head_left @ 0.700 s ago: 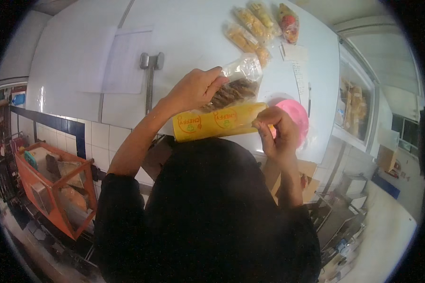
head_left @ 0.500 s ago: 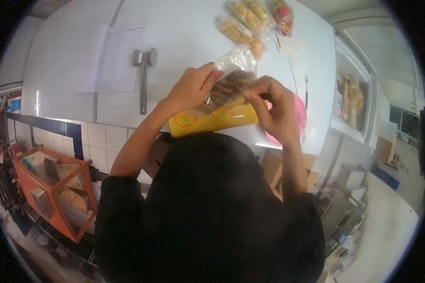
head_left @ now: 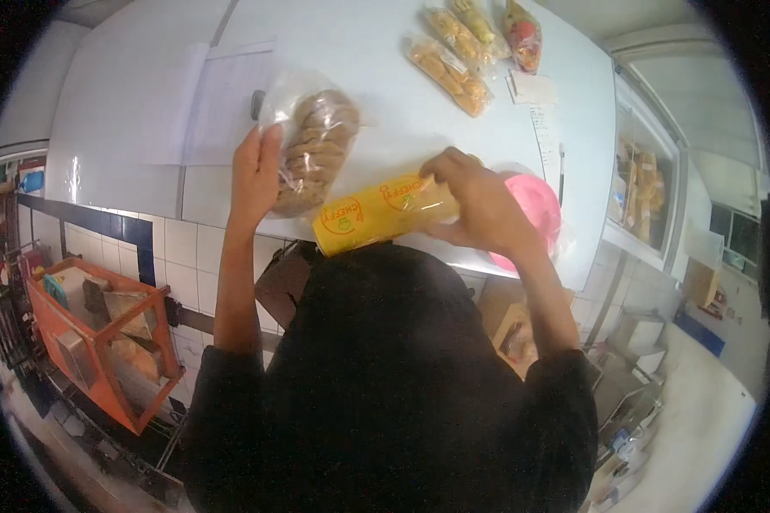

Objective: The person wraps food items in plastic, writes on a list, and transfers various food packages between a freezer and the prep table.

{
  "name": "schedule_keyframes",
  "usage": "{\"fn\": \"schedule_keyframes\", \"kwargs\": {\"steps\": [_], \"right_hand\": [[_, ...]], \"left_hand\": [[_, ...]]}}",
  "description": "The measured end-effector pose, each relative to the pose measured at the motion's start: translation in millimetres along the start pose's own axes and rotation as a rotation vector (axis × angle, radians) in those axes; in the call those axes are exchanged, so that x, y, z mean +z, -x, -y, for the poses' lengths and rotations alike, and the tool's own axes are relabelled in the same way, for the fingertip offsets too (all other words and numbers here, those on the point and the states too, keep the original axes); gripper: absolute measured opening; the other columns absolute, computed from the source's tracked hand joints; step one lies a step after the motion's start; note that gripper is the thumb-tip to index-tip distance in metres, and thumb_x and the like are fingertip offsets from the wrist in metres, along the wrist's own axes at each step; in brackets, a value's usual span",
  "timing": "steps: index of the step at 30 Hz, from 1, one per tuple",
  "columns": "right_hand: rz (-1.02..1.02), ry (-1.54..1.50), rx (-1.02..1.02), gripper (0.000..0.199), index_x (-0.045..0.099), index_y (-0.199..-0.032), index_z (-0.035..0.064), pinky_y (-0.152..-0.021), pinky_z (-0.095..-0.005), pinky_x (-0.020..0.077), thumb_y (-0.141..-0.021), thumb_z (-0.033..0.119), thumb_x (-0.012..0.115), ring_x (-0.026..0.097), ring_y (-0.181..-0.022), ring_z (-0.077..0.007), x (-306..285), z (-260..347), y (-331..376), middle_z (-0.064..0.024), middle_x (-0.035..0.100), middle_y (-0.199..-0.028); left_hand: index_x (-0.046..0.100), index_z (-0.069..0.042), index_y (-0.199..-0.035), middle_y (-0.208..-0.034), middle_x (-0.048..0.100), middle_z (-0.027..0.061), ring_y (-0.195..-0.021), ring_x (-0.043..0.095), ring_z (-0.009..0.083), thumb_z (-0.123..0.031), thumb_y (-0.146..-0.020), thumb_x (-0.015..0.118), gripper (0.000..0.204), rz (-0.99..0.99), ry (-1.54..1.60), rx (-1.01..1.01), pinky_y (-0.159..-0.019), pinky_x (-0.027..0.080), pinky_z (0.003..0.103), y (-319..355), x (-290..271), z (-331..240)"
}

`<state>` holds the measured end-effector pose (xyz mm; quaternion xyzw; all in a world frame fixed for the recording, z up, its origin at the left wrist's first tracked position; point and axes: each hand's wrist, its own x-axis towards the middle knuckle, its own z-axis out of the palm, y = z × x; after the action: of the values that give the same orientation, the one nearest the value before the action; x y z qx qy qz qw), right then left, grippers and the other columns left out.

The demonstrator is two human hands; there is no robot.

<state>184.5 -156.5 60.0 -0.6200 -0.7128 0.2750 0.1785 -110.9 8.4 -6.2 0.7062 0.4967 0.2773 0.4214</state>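
Observation:
A clear plastic bag [head_left: 312, 150] with several brown, flat round pieces stacked inside is held up by its side in my left hand [head_left: 257, 175]. Its fingers are closed on the plastic, over the near left part of the white table. Lying along the near edge is a yellow roll [head_left: 368, 212] with red print. My right hand [head_left: 475, 205] is around its right end, thumb on the near side and fingers on the far side. A pink round thing [head_left: 535, 209] lies just right of that hand, partly covered by it.
At the far side of the table [head_left: 359, 51] lie several filled clear bags [head_left: 449, 73], with paper slips [head_left: 535, 90] and a pen [head_left: 561, 171] closer. A metal mallet [head_left: 257, 104] is mostly hidden behind the held bag. An orange frame [head_left: 103, 342] stands at lower left.
The bag has moved left in my left hand and now hangs over the mallet. My right hand has let go of the bag and come down onto the yellow roll.

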Motion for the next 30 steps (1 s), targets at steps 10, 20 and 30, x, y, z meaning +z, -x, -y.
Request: {"fn": "schedule_keyframes", "kwargs": {"steps": [10, 20, 30], "right_hand": [[0.572, 0.256, -0.008, 0.100, 0.061, -0.139, 0.0008, -0.098, -0.0441, 0.0560, -0.057, 0.048, 0.094, 0.070, -0.110, -0.0400, 77, -44, -59, -0.0235, 0.072, -0.120], [-0.004, 0.017, 0.682, 0.092, 0.065, -0.113, -0.0114, -0.082, -0.0484, 0.0602, -0.072, 0.068, 0.085, 0.076, -0.095, -0.0406, 111, -61, -75, -0.0299, 0.074, -0.106], [0.125, -0.507, 0.738, 0.077, 0.048, -0.136, -0.0104, -0.067, -0.0448, 0.0637, -0.101, 0.056, 0.066, 0.078, -0.080, -0.0357, 101, -54, -37, -0.0296, 0.073, -0.104]], "left_hand": [[0.061, 0.003, -0.094, -0.077, 0.056, 0.0047, -0.075, 0.049, 0.0149, -0.033, -0.113, 0.053, 0.042, -0.316, 0.106, -0.144, -0.070, 0.045, 0.036, 36, -29, 37], [0.060, 0.005, -0.095, -0.077, 0.060, 0.0219, -0.071, 0.059, 0.0333, -0.031, -0.112, 0.054, 0.041, -0.454, -0.013, -0.005, -0.070, 0.048, 0.045, 10, 15, 33], [0.060, -0.005, -0.103, -0.080, 0.070, 0.0262, -0.078, 0.069, 0.0495, -0.038, -0.110, 0.050, 0.035, 0.032, -0.489, 0.248, -0.069, 0.053, 0.061, -60, 85, -13]]}}
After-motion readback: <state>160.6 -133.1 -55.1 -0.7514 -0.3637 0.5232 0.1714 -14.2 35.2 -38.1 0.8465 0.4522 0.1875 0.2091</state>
